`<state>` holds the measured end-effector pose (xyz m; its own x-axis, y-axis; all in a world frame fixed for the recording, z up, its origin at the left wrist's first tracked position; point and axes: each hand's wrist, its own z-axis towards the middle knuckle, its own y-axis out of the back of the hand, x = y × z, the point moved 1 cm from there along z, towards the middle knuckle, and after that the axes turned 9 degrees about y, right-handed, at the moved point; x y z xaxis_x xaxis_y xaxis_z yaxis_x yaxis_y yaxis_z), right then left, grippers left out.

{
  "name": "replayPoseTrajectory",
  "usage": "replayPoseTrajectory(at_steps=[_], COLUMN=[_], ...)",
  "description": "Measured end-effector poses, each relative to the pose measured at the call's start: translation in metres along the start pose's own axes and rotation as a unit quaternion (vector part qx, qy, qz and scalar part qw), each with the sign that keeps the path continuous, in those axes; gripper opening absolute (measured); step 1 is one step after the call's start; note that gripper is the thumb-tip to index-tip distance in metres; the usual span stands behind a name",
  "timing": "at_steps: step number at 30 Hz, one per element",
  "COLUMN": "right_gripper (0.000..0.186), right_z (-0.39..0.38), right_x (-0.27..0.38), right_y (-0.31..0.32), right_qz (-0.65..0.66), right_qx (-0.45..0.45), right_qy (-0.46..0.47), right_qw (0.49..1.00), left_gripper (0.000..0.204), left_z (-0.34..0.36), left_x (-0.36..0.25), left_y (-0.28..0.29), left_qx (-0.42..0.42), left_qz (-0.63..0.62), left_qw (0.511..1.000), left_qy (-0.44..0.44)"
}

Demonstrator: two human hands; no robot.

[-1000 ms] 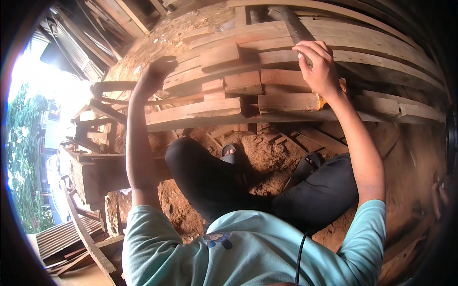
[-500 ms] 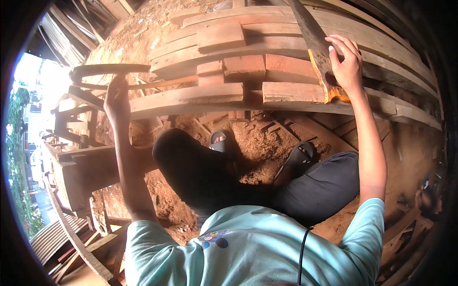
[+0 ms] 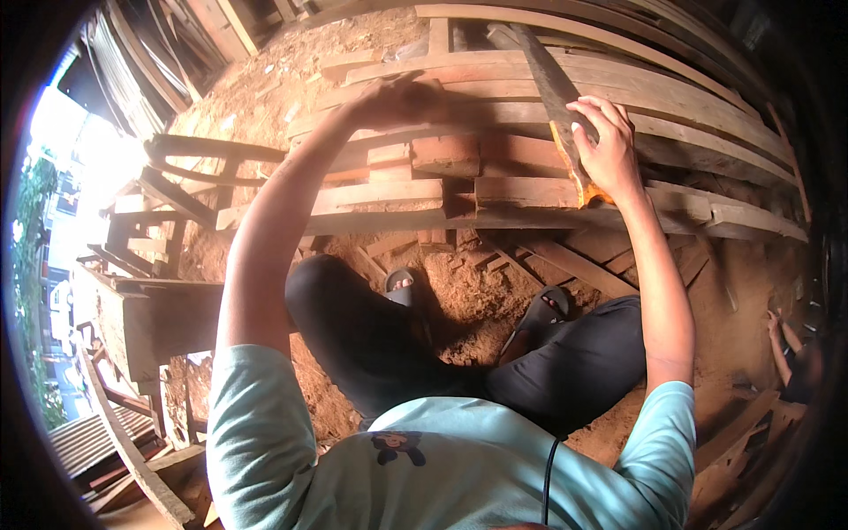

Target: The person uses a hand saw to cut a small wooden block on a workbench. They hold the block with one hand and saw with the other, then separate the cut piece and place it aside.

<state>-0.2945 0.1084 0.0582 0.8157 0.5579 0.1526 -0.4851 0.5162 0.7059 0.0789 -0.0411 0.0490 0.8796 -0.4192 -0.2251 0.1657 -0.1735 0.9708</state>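
Note:
A handsaw (image 3: pixel 543 79) with a dark blade and a worn yellow-orange handle lies across the planks, its blade pointing away from me. My right hand (image 3: pixel 606 146) is at the handle, fingers curled around its upper part. Over the far planks, my left hand (image 3: pixel 402 102) is smeared by motion, so its fingers are unclear. It is nearest to a short wooden block there, which is mostly hidden. Closer to me, a cut plank (image 3: pixel 380 196) and another plank piece (image 3: pixel 521 192) lie in line with a gap between them. Reddish wood blocks (image 3: pixel 446 155) sit just behind them.
Long boards (image 3: pixel 698 146) are stacked toward the right. At left stand a rough wooden frame (image 3: pixel 168 185) and a thick beam (image 3: pixel 168 318). Sawdust and offcuts (image 3: pixel 459 291) cover the ground around my sandalled feet. Another person's arm (image 3: pixel 777 344) shows at far right.
My left hand has swung from the near plank's left end up and right over the far planks. My right hand and the handsaw have shifted slightly left.

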Motion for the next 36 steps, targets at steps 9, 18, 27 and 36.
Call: replayPoseTrajectory(at_steps=[9, 18, 27, 36], right_gripper=[0.03, 0.036, 0.08, 0.078], right_z=[-0.022, -0.02, -0.018, -0.014], right_x=[-0.019, -0.025, -0.007, 0.0], right_y=[0.001, -0.007, 0.027, 0.025], right_qz=[0.022, 0.037, -0.085, -0.095], right_qx=[0.006, 0.038, 0.323, 0.283], right_qy=[-0.068, -0.089, -0.245, -0.179], right_qw=[0.997, 0.995, 0.91, 0.937], left_gripper=[0.083, 0.083, 0.099, 0.074], left_z=[-0.037, -0.052, -0.085, -0.098], left_x=[-0.032, -0.044, -0.066, 0.019], left_y=[-0.001, -0.041, -0.034, -0.019], left_qx=[-0.03, -0.102, -0.165, -0.305], left_qz=[-0.001, 0.024, -0.002, -0.194], left_qw=[0.998, 0.985, 0.986, 0.922], left_qy=[-0.058, -0.14, -0.012, 0.136])
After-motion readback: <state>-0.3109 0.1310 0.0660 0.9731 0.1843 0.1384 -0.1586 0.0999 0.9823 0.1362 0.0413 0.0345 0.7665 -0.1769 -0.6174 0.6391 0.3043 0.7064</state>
